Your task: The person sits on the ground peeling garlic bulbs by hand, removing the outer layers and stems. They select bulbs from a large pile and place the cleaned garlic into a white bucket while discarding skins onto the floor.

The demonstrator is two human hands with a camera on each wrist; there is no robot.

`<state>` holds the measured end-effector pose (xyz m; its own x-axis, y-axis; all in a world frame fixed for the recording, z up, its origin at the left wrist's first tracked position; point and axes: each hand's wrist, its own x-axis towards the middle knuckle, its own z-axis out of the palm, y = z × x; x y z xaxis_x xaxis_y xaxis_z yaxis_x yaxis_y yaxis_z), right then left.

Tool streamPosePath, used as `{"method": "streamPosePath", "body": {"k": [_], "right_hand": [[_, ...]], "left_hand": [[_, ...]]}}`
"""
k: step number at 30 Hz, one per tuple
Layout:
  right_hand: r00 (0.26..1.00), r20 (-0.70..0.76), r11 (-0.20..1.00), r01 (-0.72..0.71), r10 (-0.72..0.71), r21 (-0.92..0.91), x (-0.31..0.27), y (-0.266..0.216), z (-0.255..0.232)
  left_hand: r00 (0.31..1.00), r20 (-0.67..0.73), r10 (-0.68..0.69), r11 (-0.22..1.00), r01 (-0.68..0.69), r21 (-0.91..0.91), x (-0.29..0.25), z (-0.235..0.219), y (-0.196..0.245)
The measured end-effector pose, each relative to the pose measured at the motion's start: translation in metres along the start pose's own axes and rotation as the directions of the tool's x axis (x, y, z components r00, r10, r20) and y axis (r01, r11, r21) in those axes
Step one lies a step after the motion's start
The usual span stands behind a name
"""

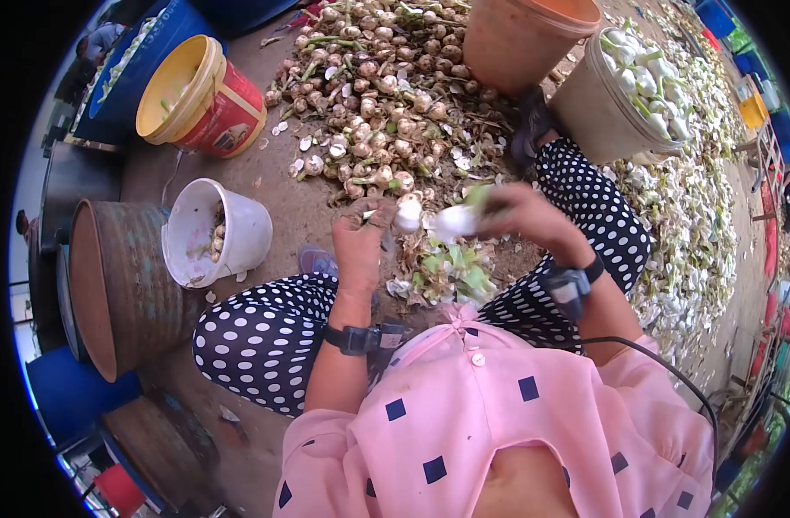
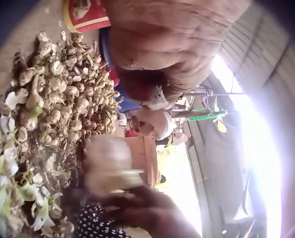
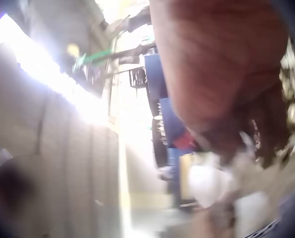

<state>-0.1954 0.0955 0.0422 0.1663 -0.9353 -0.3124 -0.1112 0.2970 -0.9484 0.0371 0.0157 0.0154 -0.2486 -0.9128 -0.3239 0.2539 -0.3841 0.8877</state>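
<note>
- I saw both hands raised over the lap, between the knees in dotted trousers. The left hand (image 1: 360, 246) had its fingers curled and pinched a small pale piece, a clove or a bit of skin (image 1: 407, 216), at the tip.
- The right hand (image 1: 520, 216) was closed around a white peeled bulb (image 1: 454, 223) with a green stalk end, and this bulb was held just beside the left fingertips, almost touching.
- In the left wrist view the bulb (image 2: 107, 158) was blurred, so I could not tell how much skin remained on it.
- To do this step well, I judged the right hand should hold the bulb firm but not squeeze it, and the left should pull the skin away in the direction of the stalk.
- The waste should fall on the heap of peelings (image 1: 447, 272) under the hands, not into the small white bucket (image 1: 214, 231) at the left knee.
- The pile of unpeeled bulbs (image 1: 378, 86) was on the ground in front, within reach.
</note>
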Motion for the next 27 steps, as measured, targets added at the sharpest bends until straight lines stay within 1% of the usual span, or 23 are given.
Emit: {"method": "streamPosePath", "body": {"k": [1,2,3,4,5,6,7,9,10,11,13,14,16,17,19,20,21,22,23,24,25,26,27], "right_hand": [[0.999,-0.038,0.63,-0.023,-0.01,-0.776,0.005,0.01,0.008],[0.987,-0.143,0.625,-0.066,-0.074,-0.777,0.002,0.013,0.015],[0.96,-0.242,0.62,-0.106,-0.139,-0.777,0.003,0.012,0.022],[0.96,-0.243,0.62,-0.109,-0.136,-0.777,0.006,0.007,0.027],[0.932,-0.257,0.682,-0.016,-0.254,-0.731,0.008,0.0,0.033],[0.885,-0.284,0.727,0.084,-0.368,-0.681,0.01,-0.004,0.039],[0.883,-0.288,0.73,0.086,-0.371,-0.678,0.012,-0.006,0.042],[0.888,-0.202,0.499,0.035,-0.413,-0.866,0.013,-0.008,0.046],[0.897,-0.199,0.484,0.019,-0.395,-0.875,0.013,-0.009,0.047],[0.897,-0.199,0.485,0.019,-0.394,-0.875,0.012,-0.012,0.049],[0.944,-0.154,0.419,-0.018,-0.293,-0.908,0.01,-0.017,0.053],[0.944,-0.154,0.42,-0.018,-0.291,-0.907,0.011,-0.015,0.054],[0.924,-0.133,0.432,0.037,-0.358,-0.901,0.012,-0.01,0.055],[0.923,-0.136,0.434,0.036,-0.359,-0.9,0.013,-0.008,0.053],[0.896,-0.188,0.516,0.053,-0.403,-0.855,0.019,-0.006,0.044],[0.895,-0.189,0.517,0.052,-0.403,-0.854,0.022,-0.001,0.037],[0.864,-0.256,0.57,0.042,-0.433,-0.82,0.026,0.007,0.027],[0.828,-0.324,0.621,0.037,-0.458,-0.783,0.026,0.014,0.02],[0.827,-0.324,0.62,0.037,-0.459,-0.784,0.022,0.021,0.016],[0.921,-0.273,0.59,-0.061,-0.277,-0.805,0.017,0.027,0.014],[0.972,-0.221,0.54,-0.145,-0.079,-0.829,0.015,0.032,0.016],[0.993,-0.107,0.393,-0.121,0.057,-0.912,0.01,0.038,0.026],[0.98,0.012,0.256,-0.04,0.198,-0.966,0.004,0.039,0.034]], "left_hand": [[0.991,0.067,0.117,0.978,-0.127,0.168,-0.001,0.002,-0.001],[0.963,0.156,0.218,0.912,-0.258,0.319,-0.002,0.004,-0.002],[0.963,0.164,0.214,0.913,-0.257,0.317,-0.003,0.007,-0.004],[0.889,0.267,0.372,0.773,-0.456,0.441,-0.005,0.008,-0.005],[0.781,0.389,0.489,0.576,-0.624,0.528,-0.007,0.008,-0.005],[0.676,0.507,0.535,0.377,-0.728,0.573,-0.007,0.009,-0.001],[0.673,0.513,0.533,0.371,-0.731,0.573,-0.01,0.011,0.001],[0.64,0.579,0.506,0.228,-0.746,0.625,-0.019,0.016,0.003],[0.61,0.62,0.494,0.19,-0.771,0.608,-0.02,0.017,0.005],[0.611,0.619,0.493,0.191,-0.77,0.608,-0.02,0.017,0.004],[0.502,0.716,0.486,0.025,-0.826,0.562,-0.02,0.016,0.0],[0.504,0.716,0.484,0.026,-0.826,0.563,-0.02,0.015,0.0],[0.471,0.755,0.456,-0.004,-0.847,0.531,-0.021,0.015,0.002],[0.47,0.757,0.454,-0.005,-0.848,0.529,-0.02,0.014,0.002],[0.55,0.675,0.492,0.198,-0.825,0.529,-0.018,0.008,0.003],[0.55,0.676,0.491,0.197,-0.826,0.529,-0.017,0.003,0.003],[0.649,0.571,0.503,0.463,-0.76,0.456,-0.015,-0.002,0.003],[0.745,0.468,0.474,0.689,-0.645,0.33,-0.014,-0.005,0.005],[0.744,0.468,0.476,0.688,-0.647,0.328,-0.012,-0.005,0.007],[0.846,0.316,0.43,0.862,-0.488,0.133,-0.011,-0.005,0.011],[0.928,0.178,0.329,0.944,-0.315,-0.101,-0.01,-0.007,0.015],[0.955,0.114,0.274,0.941,-0.241,-0.237,-0.002,-0.013,0.012],[0.956,0.109,0.272,0.942,-0.242,-0.233,0.003,-0.021,0.009]]}}
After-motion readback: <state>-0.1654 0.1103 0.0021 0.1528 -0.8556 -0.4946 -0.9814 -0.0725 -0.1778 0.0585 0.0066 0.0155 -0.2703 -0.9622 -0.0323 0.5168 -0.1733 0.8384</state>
